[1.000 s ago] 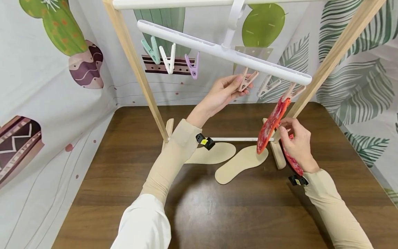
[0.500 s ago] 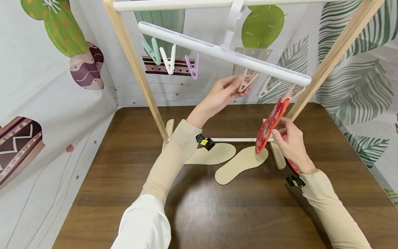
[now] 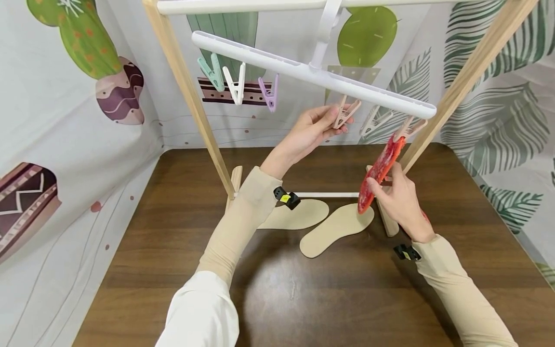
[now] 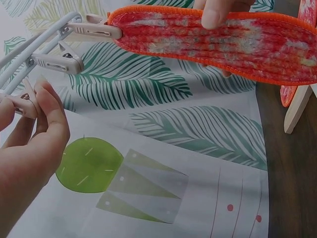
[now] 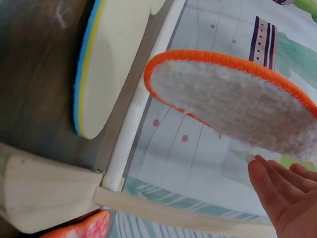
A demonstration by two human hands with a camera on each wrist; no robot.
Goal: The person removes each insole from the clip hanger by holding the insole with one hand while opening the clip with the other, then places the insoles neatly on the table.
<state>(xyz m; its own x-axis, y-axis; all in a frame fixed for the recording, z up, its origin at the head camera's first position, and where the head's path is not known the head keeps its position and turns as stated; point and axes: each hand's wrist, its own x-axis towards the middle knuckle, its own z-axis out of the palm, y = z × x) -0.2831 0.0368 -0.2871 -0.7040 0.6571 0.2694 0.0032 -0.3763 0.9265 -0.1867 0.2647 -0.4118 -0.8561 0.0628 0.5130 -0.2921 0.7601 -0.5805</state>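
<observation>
My left hand [image 3: 318, 120] pinches a pale pink clothespin [image 3: 347, 115] on the tilted white hanger [image 3: 277, 60]. At the hanger's lower right end, another pink clothespin [image 3: 409, 129] bites the top of a red insole [image 4: 213, 42] with orange edging, which hangs down. My right hand [image 3: 399, 197] holds this insole at mid-length, thumb over its red face and fingers behind it. In the right wrist view its grey underside [image 5: 223, 101] shows above my fingers [image 5: 265, 183]. A second red insole [image 5: 84, 228] lies on the table, mostly hidden behind my right hand in the head view.
A wooden rack with a white top bar [image 3: 243, 6] carries the hanger. White [image 3: 376, 119], green [image 3: 211, 72] and purple [image 3: 270, 92] clothespins hang from it. Two beige insoles [image 3: 338, 229] lie on the brown table [image 3: 303, 299] near the rack's lower bar [image 3: 329, 194]. Printed cloth stands behind.
My right hand has moved left from beside the hanging red insole, bringing the thumb over its face. My left hand stays at the pink clothespin.
</observation>
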